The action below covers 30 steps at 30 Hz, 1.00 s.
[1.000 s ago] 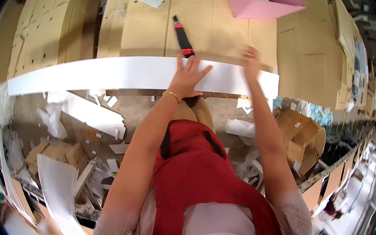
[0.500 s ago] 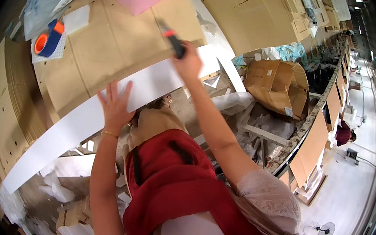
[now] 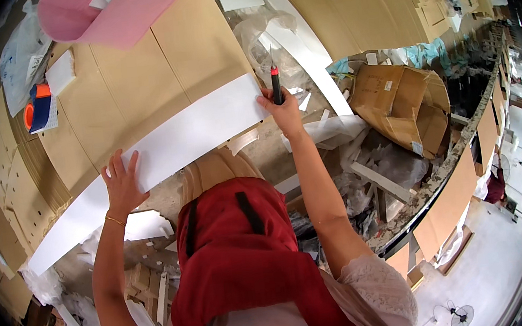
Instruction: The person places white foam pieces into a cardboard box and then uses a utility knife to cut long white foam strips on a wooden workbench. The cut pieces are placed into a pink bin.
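Clock as the worker faces, 12 dead ahead. White strip lies flat along the near edge of the cardboard pile, long axis 8 to 2. Right hand is at its 2 o'clock end, fingers closed round the knife, blade out toward 12. From those fingers the strip runs off to 8; can't tell if the thumb touches its end. Left hand rests on the strip nearer the 8 end, fingers spread. So the right is the one by the 2 o'clock end.

Surface: flat, creased cardboard; tape roll at 10, pink box at 11. Room: open carton at 2, scraps round the worker's feet, fan on the pale floor at 4.
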{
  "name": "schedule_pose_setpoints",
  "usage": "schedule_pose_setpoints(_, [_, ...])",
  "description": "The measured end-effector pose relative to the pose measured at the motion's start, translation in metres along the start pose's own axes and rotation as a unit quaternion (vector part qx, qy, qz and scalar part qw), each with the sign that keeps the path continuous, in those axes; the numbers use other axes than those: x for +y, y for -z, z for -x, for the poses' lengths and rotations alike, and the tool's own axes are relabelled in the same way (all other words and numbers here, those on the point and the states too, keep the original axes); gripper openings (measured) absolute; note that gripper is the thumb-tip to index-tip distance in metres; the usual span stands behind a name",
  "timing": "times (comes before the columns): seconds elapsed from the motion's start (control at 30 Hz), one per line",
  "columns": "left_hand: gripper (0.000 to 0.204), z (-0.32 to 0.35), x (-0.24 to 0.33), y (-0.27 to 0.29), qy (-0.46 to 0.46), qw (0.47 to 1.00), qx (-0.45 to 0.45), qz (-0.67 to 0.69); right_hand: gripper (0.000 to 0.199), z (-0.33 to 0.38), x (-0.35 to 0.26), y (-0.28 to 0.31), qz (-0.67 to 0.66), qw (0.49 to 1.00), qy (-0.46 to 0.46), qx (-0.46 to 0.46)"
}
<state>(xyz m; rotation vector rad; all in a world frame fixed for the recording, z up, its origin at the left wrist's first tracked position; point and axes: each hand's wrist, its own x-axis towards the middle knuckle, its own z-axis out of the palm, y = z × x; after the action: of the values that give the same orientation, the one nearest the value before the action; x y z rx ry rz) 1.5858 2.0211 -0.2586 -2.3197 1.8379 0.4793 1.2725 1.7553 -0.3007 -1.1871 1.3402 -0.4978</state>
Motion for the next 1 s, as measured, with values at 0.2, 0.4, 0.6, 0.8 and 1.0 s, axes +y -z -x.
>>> schedule_pose_setpoints(0.2, [0.103,-0.021,0.021,0.013,0.002,1.000,-0.018,0.000,0.020,-0.009,-0.003,0.013,-0.040,0.999,0.008,0.018])
schedule_pose_setpoints(0.4, [0.104,-0.017,0.018,0.017,0.027,0.999,-0.032,0.017,0.019,-0.007,0.000,0.011,-0.024,1.000,-0.003,-0.018])
schedule_pose_setpoints(0.6, [0.103,-0.019,0.015,0.016,0.027,0.998,-0.029,0.046,0.017,-0.007,-0.006,0.009,-0.032,0.998,-0.058,-0.003])
schedule_pose_setpoints(0.8, [0.085,-0.022,0.029,0.012,0.003,0.996,0.045,0.075,0.016,-0.013,-0.003,0.011,0.002,0.999,-0.035,0.018])
schedule_pose_setpoints(1.0, [0.083,-0.066,0.093,-0.003,-0.048,0.975,0.116,0.182,0.016,-0.011,-0.008,0.011,0.011,0.999,-0.046,0.012])
